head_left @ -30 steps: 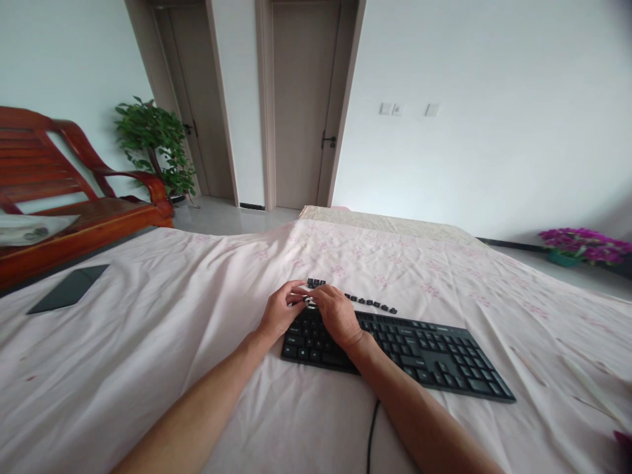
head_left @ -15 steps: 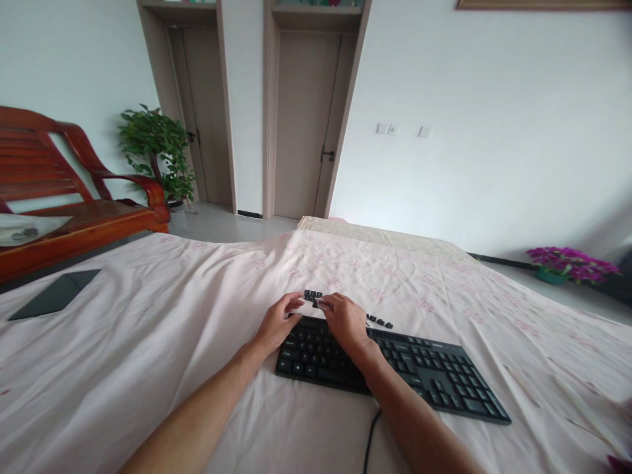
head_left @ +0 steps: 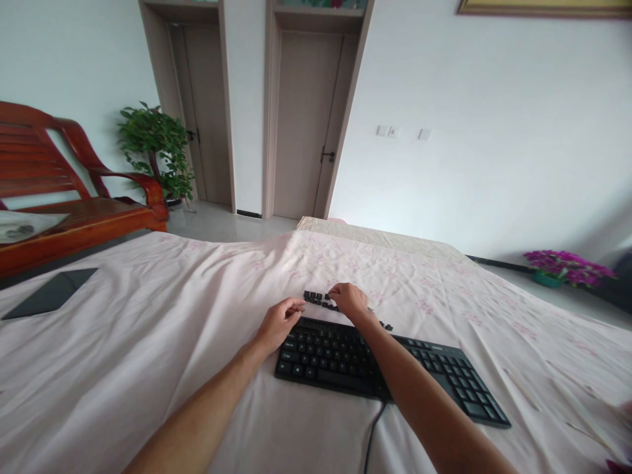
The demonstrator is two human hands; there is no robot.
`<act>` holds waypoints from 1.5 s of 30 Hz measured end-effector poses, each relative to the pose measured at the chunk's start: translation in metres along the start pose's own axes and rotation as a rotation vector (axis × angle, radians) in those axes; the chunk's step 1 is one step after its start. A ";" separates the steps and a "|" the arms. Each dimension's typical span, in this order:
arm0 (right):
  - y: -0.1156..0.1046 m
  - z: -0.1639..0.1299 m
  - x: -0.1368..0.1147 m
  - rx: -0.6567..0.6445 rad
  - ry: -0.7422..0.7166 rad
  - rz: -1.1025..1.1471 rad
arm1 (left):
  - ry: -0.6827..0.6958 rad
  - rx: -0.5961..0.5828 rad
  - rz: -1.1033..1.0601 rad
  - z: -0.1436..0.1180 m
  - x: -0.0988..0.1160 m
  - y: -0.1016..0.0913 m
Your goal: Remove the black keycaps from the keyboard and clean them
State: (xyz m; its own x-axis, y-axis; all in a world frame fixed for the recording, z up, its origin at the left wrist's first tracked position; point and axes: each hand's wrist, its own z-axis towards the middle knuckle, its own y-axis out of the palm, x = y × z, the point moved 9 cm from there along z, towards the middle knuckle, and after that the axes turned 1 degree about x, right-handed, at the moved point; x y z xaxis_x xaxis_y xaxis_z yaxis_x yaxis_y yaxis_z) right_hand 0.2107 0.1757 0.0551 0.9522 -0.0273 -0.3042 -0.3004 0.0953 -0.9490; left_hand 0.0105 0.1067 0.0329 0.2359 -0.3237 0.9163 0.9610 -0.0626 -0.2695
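A black keyboard [head_left: 336, 378] lies on the pale pink flowered cloth [head_left: 237, 408], its cable running toward me. Behind its back edge, loose black keycaps [head_left: 313, 296] form short rows. My right hand [head_left: 349, 301] reaches over the keyboard to these rows, fingertips closed on a keycap at the end of the back row. Its palm and wrist hide part of the front row. By the keyboard's back left corner rests my left hand [head_left: 280, 324], fingers loosely bent and thumb apart from them, with nothing seen between them.
Several thin sticks [head_left: 522, 388] lie on the cloth at the right. A dark flat tablet-like panel [head_left: 52, 294] is at the far left. Beyond stand a wooden bench [head_left: 83, 217], a leafy plant [head_left: 155, 148] and purple flowers [head_left: 567, 263] in a green pot.
My right hand has moved right and slightly away, from beside my left hand to the end of the back keycap row. More keycaps and keyboard keys show. My left hand has barely moved.
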 end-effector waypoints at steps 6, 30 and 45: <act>0.009 0.008 0.003 -0.025 0.018 0.012 | -0.003 -0.007 0.007 0.001 0.000 0.001; -0.010 -0.001 -0.008 0.019 -0.066 0.051 | 0.001 -0.028 -0.012 0.003 -0.007 0.004; -0.048 -0.073 -0.024 0.025 -0.306 0.623 | -0.022 -0.073 -0.009 0.000 -0.003 0.007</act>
State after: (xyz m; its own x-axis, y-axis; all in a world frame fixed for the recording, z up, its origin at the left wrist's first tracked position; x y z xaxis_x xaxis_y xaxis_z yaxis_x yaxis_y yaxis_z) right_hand 0.1978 0.0989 0.1016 0.5761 0.3217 -0.7514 -0.7984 0.0245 -0.6016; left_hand 0.0170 0.1075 0.0285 0.2313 -0.3022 0.9248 0.9501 -0.1345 -0.2815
